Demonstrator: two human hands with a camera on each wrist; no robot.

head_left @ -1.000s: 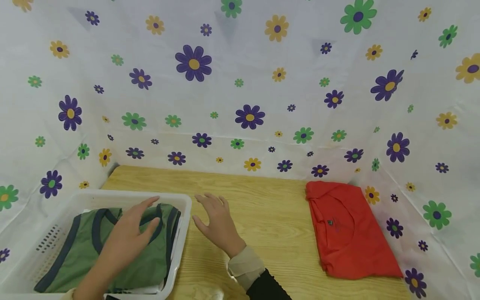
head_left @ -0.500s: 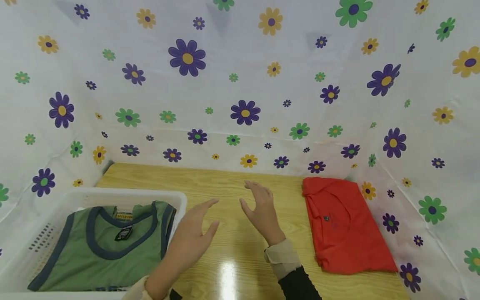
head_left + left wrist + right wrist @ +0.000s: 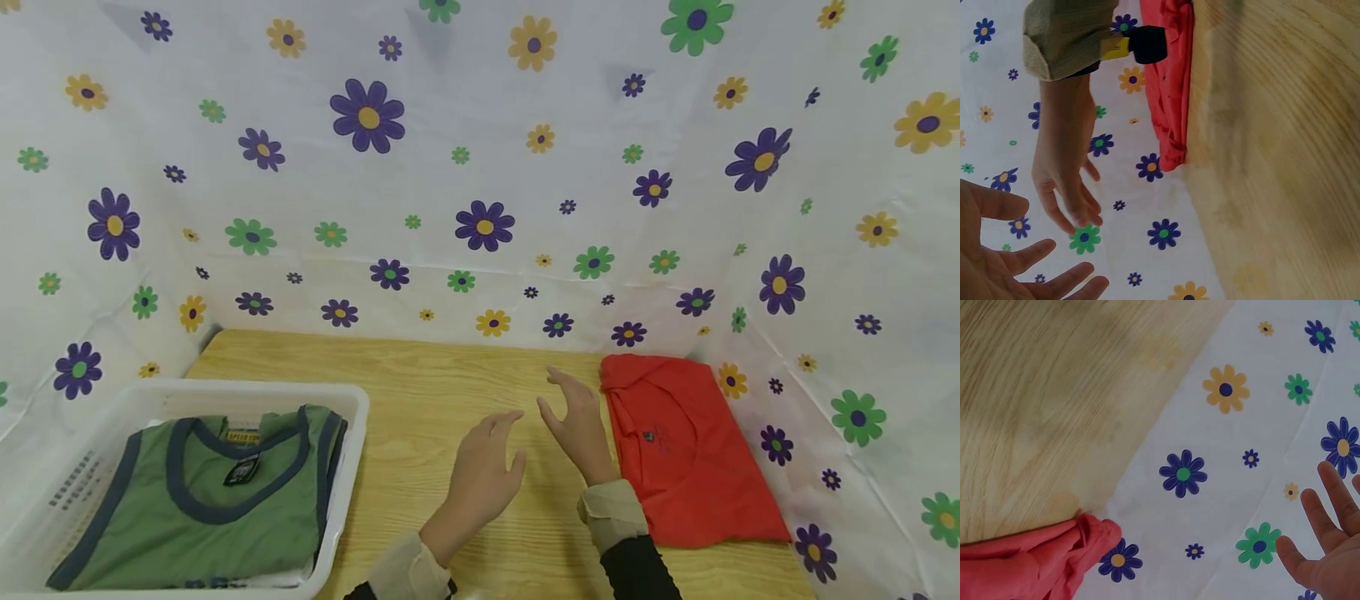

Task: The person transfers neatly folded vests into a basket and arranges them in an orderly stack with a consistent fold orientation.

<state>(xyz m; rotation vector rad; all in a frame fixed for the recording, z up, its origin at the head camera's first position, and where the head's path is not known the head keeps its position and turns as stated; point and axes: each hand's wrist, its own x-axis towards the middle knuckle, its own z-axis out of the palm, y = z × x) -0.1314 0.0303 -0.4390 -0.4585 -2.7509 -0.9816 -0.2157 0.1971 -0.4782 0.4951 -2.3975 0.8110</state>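
Head view: both hands are positioned above the table [image 3: 420, 392], between a white basket [image 3: 262, 387] on the left and a folded red garment [image 3: 697, 475] at the right. Both have shifted rightward, away from the basket. The right hand [image 3: 576, 421] is now just beside the red garment's left edge; the left hand [image 3: 476, 475] is left of it and nearer. A green garment [image 3: 247, 546] with dark trim remains in the basket. Judged from this shift, work now centers on the red garment.

Left wrist view: the left hand's fingers are spread and hold nothing. The right hand's fingers are loosely bent, likewise without a load.

Right wrist view: the right hand's fingers are wide apart and carry nothing. The red garment's rolled edge lies on the table, apart from these fingers, beside the flowered sheet [image 3: 1210, 500].
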